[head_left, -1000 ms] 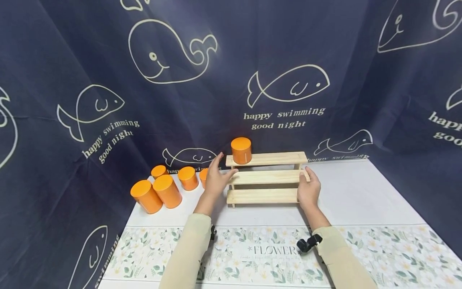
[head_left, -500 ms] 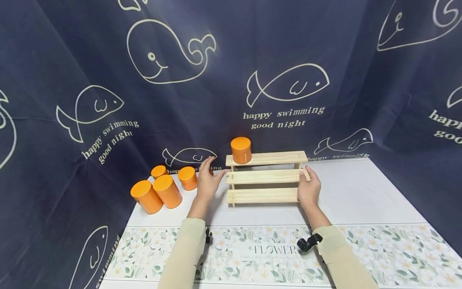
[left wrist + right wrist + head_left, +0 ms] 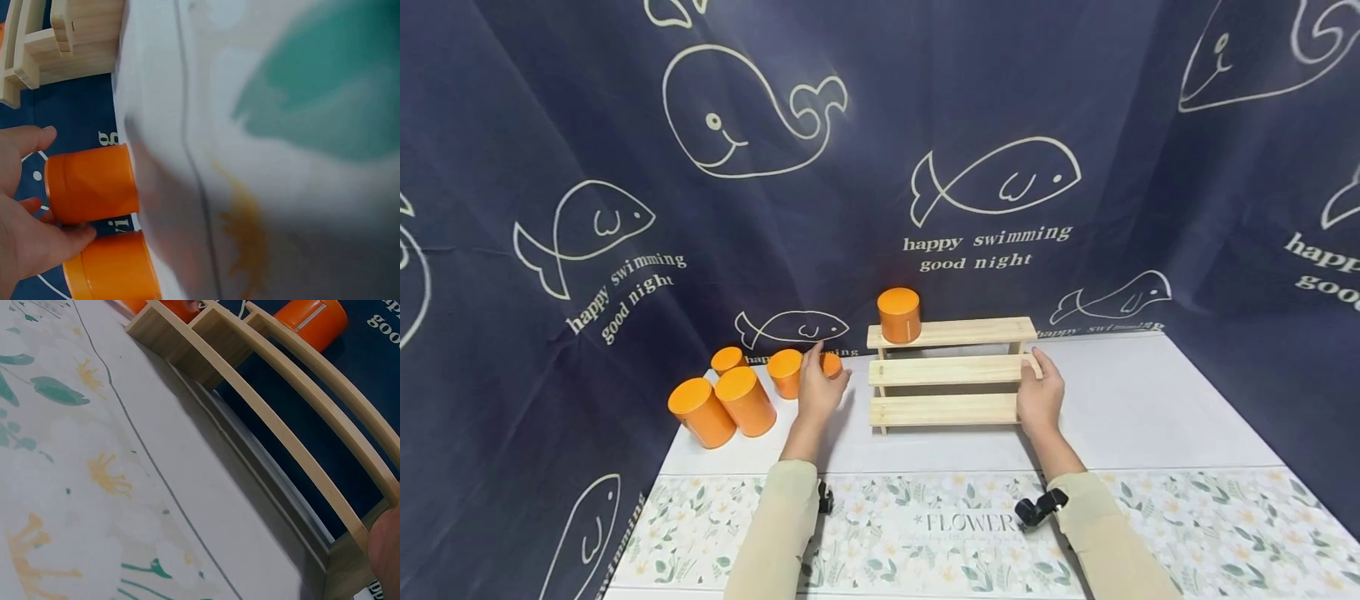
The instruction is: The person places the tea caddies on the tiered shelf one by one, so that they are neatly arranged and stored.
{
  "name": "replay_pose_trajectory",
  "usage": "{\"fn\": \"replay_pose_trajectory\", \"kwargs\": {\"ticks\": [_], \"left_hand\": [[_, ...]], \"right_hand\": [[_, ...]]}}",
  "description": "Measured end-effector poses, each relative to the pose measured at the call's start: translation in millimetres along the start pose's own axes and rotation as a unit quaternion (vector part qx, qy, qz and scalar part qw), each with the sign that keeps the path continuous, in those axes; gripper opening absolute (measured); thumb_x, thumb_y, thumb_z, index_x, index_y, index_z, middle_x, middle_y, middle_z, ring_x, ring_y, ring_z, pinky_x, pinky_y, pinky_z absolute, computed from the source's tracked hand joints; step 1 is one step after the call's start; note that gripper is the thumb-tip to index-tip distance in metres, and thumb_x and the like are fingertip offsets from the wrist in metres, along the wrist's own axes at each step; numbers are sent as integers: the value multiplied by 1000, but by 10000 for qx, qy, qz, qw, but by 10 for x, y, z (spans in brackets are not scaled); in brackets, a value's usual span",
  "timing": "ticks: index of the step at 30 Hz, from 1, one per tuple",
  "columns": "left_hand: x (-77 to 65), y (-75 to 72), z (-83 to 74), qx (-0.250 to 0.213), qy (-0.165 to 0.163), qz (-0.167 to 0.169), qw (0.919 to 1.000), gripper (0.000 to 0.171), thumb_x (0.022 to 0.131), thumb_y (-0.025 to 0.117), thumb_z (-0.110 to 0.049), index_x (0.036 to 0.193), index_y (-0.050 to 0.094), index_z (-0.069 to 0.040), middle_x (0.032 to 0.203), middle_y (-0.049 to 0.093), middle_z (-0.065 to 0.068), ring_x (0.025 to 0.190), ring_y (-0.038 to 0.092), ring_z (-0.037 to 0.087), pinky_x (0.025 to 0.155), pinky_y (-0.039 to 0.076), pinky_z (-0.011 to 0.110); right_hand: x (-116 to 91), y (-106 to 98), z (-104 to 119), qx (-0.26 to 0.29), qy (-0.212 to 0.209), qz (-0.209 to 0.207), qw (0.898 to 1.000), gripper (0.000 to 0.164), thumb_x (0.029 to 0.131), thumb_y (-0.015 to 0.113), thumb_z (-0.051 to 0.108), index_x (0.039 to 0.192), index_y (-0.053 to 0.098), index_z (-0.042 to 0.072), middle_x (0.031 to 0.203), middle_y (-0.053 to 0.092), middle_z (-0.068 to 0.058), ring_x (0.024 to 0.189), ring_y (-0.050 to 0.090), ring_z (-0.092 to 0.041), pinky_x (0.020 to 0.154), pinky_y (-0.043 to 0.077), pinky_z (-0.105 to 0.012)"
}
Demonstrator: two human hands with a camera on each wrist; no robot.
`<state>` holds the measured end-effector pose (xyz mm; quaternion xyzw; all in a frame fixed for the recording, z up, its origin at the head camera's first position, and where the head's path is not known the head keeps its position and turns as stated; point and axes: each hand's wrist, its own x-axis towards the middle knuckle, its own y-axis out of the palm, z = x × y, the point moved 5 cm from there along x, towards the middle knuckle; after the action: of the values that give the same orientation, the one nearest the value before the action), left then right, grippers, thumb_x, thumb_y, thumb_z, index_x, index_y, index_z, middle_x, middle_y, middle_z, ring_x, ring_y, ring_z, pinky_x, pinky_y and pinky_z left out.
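My left hand (image 3: 818,393) is around a short orange canister (image 3: 94,183) on the table. In the left wrist view its thumb and fingers are spread to either side of the canister's lid end, with a gap on the thumb side. A second short canister (image 3: 115,269) stands right beside those fingers. My right hand (image 3: 1040,396) grips the right end of a three-tier wooden shelf rack (image 3: 951,371), thumb in front. On the left of the rack's top tier sits another orange canister (image 3: 898,317).
Two taller orange canisters (image 3: 747,402) and a smaller one (image 3: 727,359) stand at the table's left. A navy curtain (image 3: 880,100) with whale and fish drawings hangs behind. A floral strip (image 3: 962,550) runs along the white table's (image 3: 1135,408) front.
My left hand has moved left, from the rack's left end to the short canister. My right hand stays on the rack's right end.
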<state>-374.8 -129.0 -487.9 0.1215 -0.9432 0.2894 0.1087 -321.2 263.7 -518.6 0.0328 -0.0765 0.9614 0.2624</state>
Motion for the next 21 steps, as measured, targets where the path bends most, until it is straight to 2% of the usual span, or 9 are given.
{"fn": "replay_pose_trajectory", "kwargs": {"ticks": [6, 13, 18, 21], "left_hand": [[-8, -18, 111, 102, -308, 40, 9995, 83, 86, 80, -5, 157, 39, 5, 156, 47, 32, 146, 48, 45, 127, 37, 55], [9, -38, 114, 27, -627, 102, 9980, 78, 88, 76, -1, 156, 39, 9, 158, 47, 32, 148, 48, 45, 128, 36, 55], [17, -46, 103, -87, -702, 105, 9974, 72, 89, 73, 1, 154, 43, 9, 154, 52, 31, 144, 53, 44, 125, 40, 54], [-5, -45, 100, -192, -760, 98, 9969, 70, 89, 73, 2, 153, 45, 8, 152, 54, 30, 142, 55, 43, 124, 41, 54]], "right_hand": [[35, 27, -21, 426, 41, 140, 9990, 50, 112, 33, 11, 162, 37, 3, 169, 38, -20, 160, 33, -34, 132, 30, -43], [76, 17, 15, 921, 354, 195, 9949, 52, 110, 31, 4, 161, 39, 3, 172, 34, -17, 161, 32, -31, 132, 30, -38], [91, 14, 60, 1156, 496, 386, 9913, 55, 107, 29, -1, 161, 37, 0, 176, 24, -16, 164, 24, -31, 133, 26, -39], [91, 6, 67, 1045, 573, 497, 9916, 56, 106, 28, -1, 162, 36, 0, 178, 14, -13, 166, 16, -31, 134, 23, -40]]}}
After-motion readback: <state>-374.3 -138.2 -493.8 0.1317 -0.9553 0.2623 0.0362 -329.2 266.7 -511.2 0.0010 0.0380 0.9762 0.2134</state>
